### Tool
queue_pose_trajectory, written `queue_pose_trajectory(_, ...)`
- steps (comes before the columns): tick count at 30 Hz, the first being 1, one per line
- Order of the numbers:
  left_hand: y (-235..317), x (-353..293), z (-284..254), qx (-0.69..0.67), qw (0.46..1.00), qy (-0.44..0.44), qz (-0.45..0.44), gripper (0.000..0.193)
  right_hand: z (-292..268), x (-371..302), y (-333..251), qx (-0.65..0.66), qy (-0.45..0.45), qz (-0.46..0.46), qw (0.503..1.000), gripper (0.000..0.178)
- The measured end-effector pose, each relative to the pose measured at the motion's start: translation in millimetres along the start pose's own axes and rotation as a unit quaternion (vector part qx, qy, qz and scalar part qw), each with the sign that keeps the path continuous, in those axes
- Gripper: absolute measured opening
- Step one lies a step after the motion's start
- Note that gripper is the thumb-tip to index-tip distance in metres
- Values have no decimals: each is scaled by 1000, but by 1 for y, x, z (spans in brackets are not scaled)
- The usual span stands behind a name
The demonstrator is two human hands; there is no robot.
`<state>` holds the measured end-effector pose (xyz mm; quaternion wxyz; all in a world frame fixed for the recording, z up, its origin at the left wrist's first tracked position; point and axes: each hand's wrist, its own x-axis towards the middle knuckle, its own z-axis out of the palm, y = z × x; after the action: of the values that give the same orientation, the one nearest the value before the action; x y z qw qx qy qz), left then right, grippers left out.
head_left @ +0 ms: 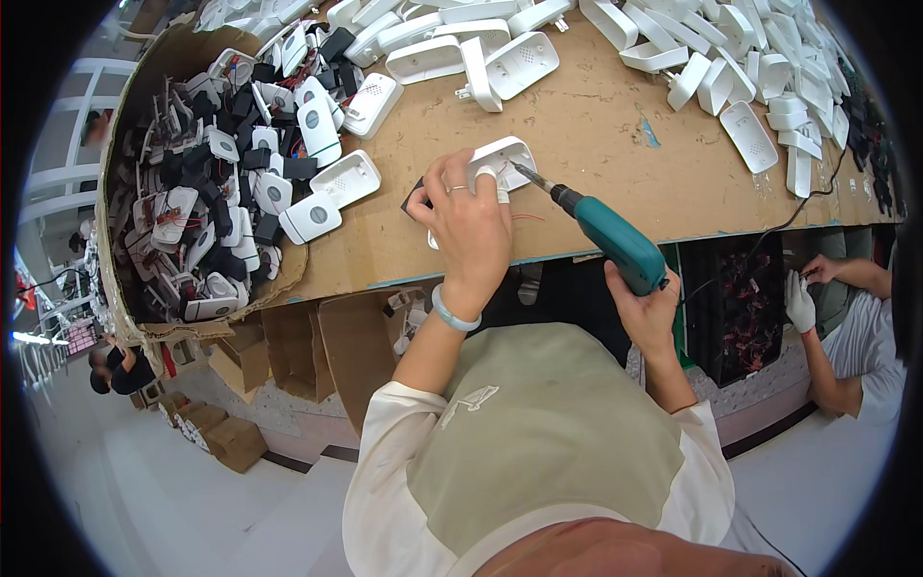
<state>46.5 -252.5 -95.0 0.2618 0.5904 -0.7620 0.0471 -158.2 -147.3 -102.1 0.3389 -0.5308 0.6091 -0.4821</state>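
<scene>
My left hand (469,223) is closed on a white plastic casing (516,154) near the front of the cardboard-covered bench, its fingers over the casing's edge. A ring and a white finger wrap are on that hand. In my right hand (649,313) is a green electric screwdriver (618,238), held tilted with its bit pointing into the open casing. Whether the bit touches a screw is too small to tell. A thin red wire (528,217) sticks out beside my left fingers. Part of a black block (413,204) shows behind that hand.
A cut-open carton (125,240) at left holds many white units, black blocks and wires. White shells (524,65) are piled along the bench's far side. A black crate (750,327) of red-and-black parts stands at right, near another person's gloved hand (799,302). A cable (788,223) crosses the bench.
</scene>
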Motion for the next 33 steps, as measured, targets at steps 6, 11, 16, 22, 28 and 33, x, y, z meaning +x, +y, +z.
queue_pose_trajectory(6,-1,-1,2,6,1000,10,8,17,-1,-6,-1,27,38,-3,999,15)
queue_pose_trajectory(11,1,0,-1,5,1000,-7,1,17,3,-2,1,9,16,16,1000,18)
queue_pose_trajectory(16,2,1,-3,7,1000,-11,0,17,5,5,-5,-29,-6,-11,1000,21)
queue_pose_trajectory(22,1,0,-3,4,1000,-6,-1,16,5,5,-1,-27,-1,-14,1000,22)
queue_pose_trajectory(28,0,0,-2,1,1000,1,2,16,4,5,-3,-21,1,-14,1000,23)
queue_pose_trajectory(33,1,0,-2,5,1000,-1,2,17,4,5,-2,-26,-5,-7,1000,23)
